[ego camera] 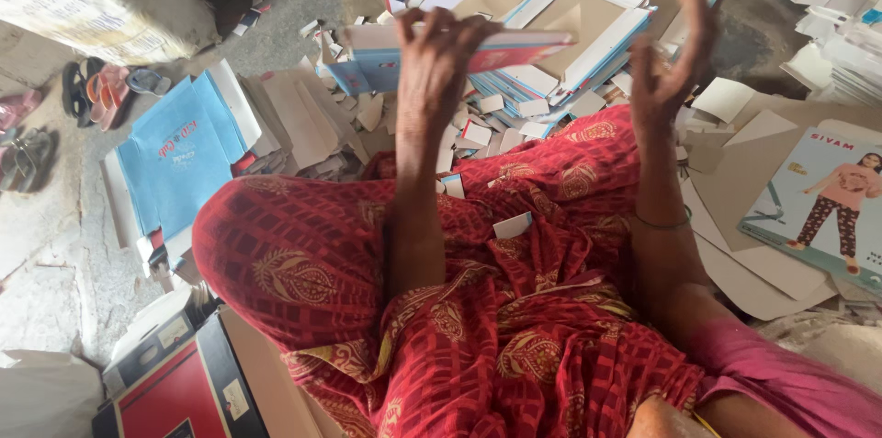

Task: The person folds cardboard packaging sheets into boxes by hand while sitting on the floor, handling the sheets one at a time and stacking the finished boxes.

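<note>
My left hand [434, 66] is raised in front of me and grips a flat cardboard box piece [519, 45], red and blue with a pale top, held roughly level. To the right of it, my right hand [669, 70] is lifted with fingers spread and holds nothing; it hovers just off the piece's right end. Below both arms lies my lap, covered in red patterned cloth [386, 245], with a small white paper scrap [512, 225] resting on it.
A pile of flattened blue-and-white box sheets [588, 24] lies ahead, with paper offcuts [478, 125] strewn about. Blue sheets [179, 158] lie at left, sandals [106, 89] beyond them. A printed box lid [822, 204] sits at right. A red-and-black box [175, 392] is near left.
</note>
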